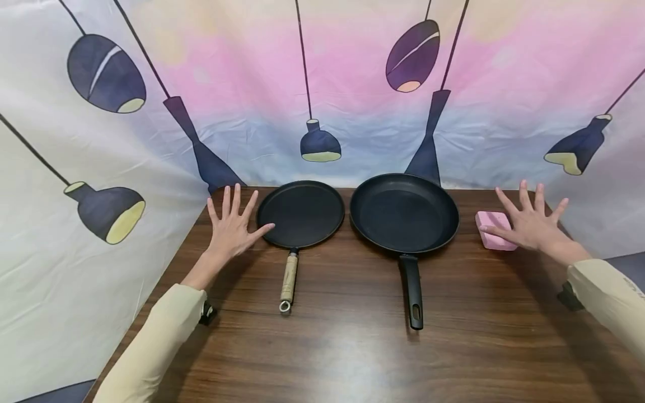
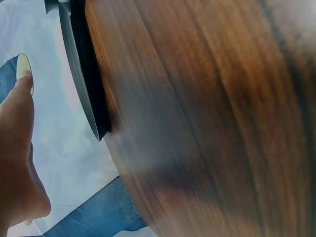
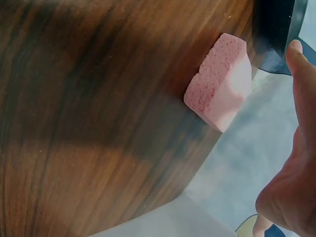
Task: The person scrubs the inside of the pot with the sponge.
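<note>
My left hand [image 1: 232, 226] hovers above the table's left side with its fingers spread and nothing held. Its thumb reaches over the near-left rim of a flat black griddle pan [image 1: 301, 212], which has a wooden handle [image 1: 289, 280] pointing toward me. Beside that lies a larger, deeper black frying pan [image 1: 405, 215] with a black handle [image 1: 413, 294]. On the right, my right hand [image 1: 534, 224] is also spread and holds nothing. It hangs over a pink sponge [image 3: 217, 81]; the right wrist view shows a gap between hand and sponge.
The brown wooden table [image 1: 353, 347] has a cloth backdrop [image 1: 272, 73] printed with hanging lamps along its far side and both flanks. Both pans sit close to the table's back edge, and their handles extend toward the front.
</note>
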Motion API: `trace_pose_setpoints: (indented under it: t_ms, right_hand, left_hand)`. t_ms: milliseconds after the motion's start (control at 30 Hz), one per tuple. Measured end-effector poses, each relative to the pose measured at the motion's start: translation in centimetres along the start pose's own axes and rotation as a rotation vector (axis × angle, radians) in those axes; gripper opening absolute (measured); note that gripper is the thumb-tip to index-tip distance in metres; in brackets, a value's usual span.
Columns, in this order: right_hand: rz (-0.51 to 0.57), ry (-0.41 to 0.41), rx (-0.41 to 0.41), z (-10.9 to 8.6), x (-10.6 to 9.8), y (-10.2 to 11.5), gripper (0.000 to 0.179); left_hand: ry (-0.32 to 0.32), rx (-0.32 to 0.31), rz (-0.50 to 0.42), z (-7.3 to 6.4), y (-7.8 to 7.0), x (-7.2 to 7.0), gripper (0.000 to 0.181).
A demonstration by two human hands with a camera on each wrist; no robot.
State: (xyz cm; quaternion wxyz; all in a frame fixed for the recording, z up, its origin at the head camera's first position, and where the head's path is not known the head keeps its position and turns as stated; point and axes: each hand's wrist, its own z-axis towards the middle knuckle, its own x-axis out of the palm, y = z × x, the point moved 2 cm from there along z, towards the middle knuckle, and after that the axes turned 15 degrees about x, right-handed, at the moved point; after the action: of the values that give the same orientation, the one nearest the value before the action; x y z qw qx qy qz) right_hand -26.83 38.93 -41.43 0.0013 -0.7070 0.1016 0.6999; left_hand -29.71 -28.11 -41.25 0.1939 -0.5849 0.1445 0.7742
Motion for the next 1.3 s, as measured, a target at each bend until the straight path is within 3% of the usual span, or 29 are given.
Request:
trace_pose_setpoints:
  t_ms: [200, 300, 433, 733, 833, 967, 1133, 1300]
  right_hand:
    - [0.005, 0.022, 0.002, 0.0, 0.2, 0.4, 0.109]
    - [0.046, 0.047, 0.001, 0.0, 0.2, 0.5, 0.108]
    - [0.118, 0.079, 0.011, -0.1, 0.4, 0.2, 0.108]
    - [0.276, 0.166, -0.013, 0.6, 1.2, -0.9, 0.112]
    - [0.347, 0.167, -0.026, 0.7, 1.6, -1.0, 0.11]
    - [0.384, 0.107, -0.042, 0.7, 2.1, -0.9, 0.102]
    - [0.352, 0.073, -0.009, 0.6, 2.7, -0.5, 0.099]
    - [0.301, 0.094, 0.07, 0.8, 2.8, -0.3, 0.106]
  left_hand:
    - [-0.025, 0.017, 0.005, -0.6, -0.5, -0.1, 0.097]
    - [-0.015, 0.011, -0.043, -0.9, -0.8, -0.1, 0.097]
    - [0.047, -0.002, -0.183, -1.4, -1.6, -0.2, 0.098]
    - [0.206, -0.021, -0.678, -1.9, -3.6, -1.0, 0.087]
    - [0.218, -0.003, -0.766, -2.2, -4.4, -1.1, 0.083]
    - [0.231, 0.031, -0.839, -2.6, -5.2, -1.2, 0.075]
    - [0.284, 0.059, -0.907, -3.2, -6.0, -0.9, 0.064]
    - [0.341, 0.047, -1.02, -3.6, -6.9, -0.6, 0.062]
